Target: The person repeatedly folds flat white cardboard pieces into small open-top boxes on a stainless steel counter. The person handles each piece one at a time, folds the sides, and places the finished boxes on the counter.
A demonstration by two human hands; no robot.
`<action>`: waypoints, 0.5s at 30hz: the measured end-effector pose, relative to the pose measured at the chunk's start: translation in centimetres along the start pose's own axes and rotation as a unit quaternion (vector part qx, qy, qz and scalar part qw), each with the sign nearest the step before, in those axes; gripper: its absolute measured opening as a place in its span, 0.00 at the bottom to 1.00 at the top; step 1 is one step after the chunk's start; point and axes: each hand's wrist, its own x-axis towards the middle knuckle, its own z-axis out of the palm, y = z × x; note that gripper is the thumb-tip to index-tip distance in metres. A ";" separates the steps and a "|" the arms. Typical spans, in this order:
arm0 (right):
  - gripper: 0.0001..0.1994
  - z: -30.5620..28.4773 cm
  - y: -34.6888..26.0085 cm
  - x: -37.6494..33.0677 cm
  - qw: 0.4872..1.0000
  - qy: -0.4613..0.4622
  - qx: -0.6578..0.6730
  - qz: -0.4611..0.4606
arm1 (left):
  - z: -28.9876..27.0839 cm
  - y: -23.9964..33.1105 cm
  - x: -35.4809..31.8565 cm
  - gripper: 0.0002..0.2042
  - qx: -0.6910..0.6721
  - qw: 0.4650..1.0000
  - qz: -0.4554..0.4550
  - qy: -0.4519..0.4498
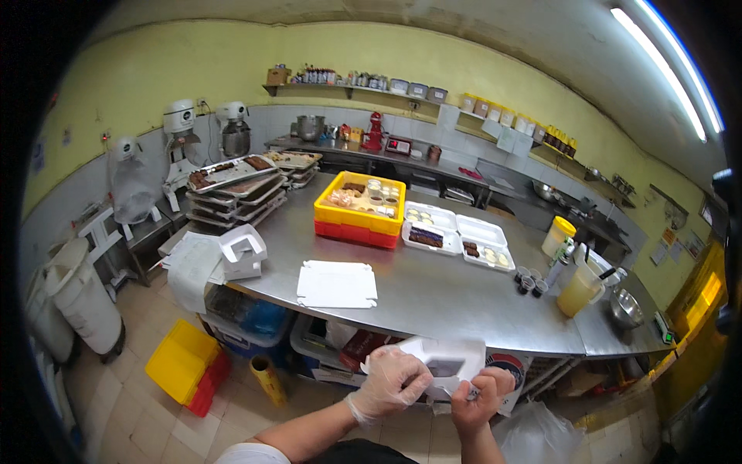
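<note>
In front of me, just past the near edge of the steel table, I hold a white cardboard box [467, 351] with a cut-out window. My left hand [393, 383], in a clear glove, is closed on the box's left side. My right hand [481, 396] looks bare and pinches the box's near right edge. On the table beyond lies a flat white cardboard piece [338, 284] with notched edges. Left of it stands another white window box [243, 251], folded into shape, beside some papers [195, 263].
A yellow-and-red crate [355, 233] of cups and pastries stands mid-table, beside two open foam containers [456, 251] [483, 224]. To the right are small dark cups, a pitcher [576, 295] and a steel bowl [624, 309]. Stacked trays [236, 203] sit far left; a yellow-and-red crate [182, 359] is on the floor.
</note>
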 end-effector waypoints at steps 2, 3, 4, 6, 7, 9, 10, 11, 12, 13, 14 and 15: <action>0.08 -0.4 0.4 -0.2 0.997 -0.052 -0.028 -0.050 | 0.1 0.1 0.1 0.06 0.042 0.999 0.001 -0.009; 0.08 -0.4 0.5 -0.4 0.993 -0.087 -0.035 -0.072 | 0.1 0.2 0.2 0.06 0.086 0.996 0.012 -0.001; 0.08 -0.4 0.7 -0.6 0.991 -0.109 -0.026 -0.079 | 0.2 0.2 0.2 0.06 0.140 0.989 0.045 0.019; 0.08 -0.1 1.0 -1.0 0.982 -0.169 -0.008 -0.082 | 0.5 0.0 0.1 0.05 0.176 0.982 0.069 0.012; 0.08 0.1 1.1 -1.2 0.980 -0.179 -0.004 -0.085 | 0.7 -0.2 0.1 0.05 0.207 0.975 0.082 0.017; 0.07 0.6 1.1 -1.7 0.975 -0.208 -0.001 -0.083 | 1.1 -0.9 -0.1 0.06 0.247 0.964 0.099 0.018; 0.08 0.7 1.0 -1.9 0.973 -0.222 0.009 -0.060 | 1.2 -1.3 -0.3 0.06 0.244 0.964 0.102 0.018; 0.07 0.8 1.1 -2.1 0.973 -0.224 0.047 -0.014 | 1.5 -1.7 -0.4 0.06 0.251 0.962 0.107 0.018; 0.08 0.9 0.9 -2.4 0.970 -0.238 0.044 0.011 | 1.7 -2.2 -0.5 0.06 0.235 0.967 0.094 0.022; 0.08 1.1 1.0 -2.6 0.976 -0.202 0.075 0.026 | 2.0 -2.6 -0.6 0.06 0.246 0.966 0.085 0.012; 0.09 1.2 1.1 -2.9 0.971 -0.227 0.057 0.046 | 2.2 -3.0 -0.7 0.06 0.255 0.964 0.076 0.001; 0.10 1.5 1.1 -3.3 0.972 -0.218 0.065 0.060 | 2.5 -3.2 -0.8 0.06 0.265 0.962 0.070 -0.007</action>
